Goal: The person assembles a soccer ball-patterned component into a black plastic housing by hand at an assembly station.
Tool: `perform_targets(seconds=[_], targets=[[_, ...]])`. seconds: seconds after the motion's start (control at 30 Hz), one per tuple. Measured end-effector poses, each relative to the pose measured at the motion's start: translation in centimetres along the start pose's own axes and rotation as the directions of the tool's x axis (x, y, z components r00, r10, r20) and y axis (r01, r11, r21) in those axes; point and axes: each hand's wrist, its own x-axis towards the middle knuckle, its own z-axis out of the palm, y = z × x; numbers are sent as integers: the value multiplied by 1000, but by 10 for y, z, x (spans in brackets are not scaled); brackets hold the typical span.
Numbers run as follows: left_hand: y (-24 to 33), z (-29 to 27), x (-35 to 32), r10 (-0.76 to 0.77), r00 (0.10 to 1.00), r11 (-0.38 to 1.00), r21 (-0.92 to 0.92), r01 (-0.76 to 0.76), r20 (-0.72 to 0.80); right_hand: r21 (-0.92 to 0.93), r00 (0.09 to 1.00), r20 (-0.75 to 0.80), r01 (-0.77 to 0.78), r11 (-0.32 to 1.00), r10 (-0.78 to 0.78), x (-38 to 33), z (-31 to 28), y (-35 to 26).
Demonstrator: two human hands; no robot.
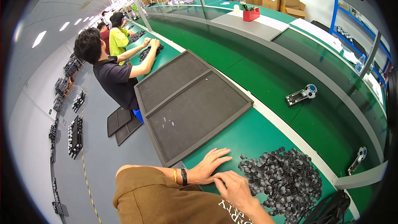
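Observation:
My left hand (209,166) lies on the green tabletop (232,135), fingers stretched out and apart, holding nothing. A yellow band and a black watch (183,176) circle that wrist. My right hand (235,187) is beside it, fingers curled together and fingertips close to the left thumb; anything held in them is hidden. Just right of my hands spreads a heap of small black five-sided pieces (286,178), several of them loose at its edge.
A large dark two-part tray (195,118) with a few small scraps lies beyond my left hand. A green conveyor belt (253,70) runs alongside, carrying two devices with round patterned heads (309,91). A co-worker (112,66) sits farther along. A black bag-like thing (331,207) sits lower right.

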Motion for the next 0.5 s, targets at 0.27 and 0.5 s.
perform_targets(seconds=[0.27, 0.5], targets=[[-13, 1, -18, -56, 992, 984, 177, 36, 110, 228, 996, -58, -58, 972, 73, -30, 61, 31], [-18, 4, -19, -11, 988, 987, 158, -14, 155, 310, 977, -17, -198, 930, 214, -34, 53, 48]])
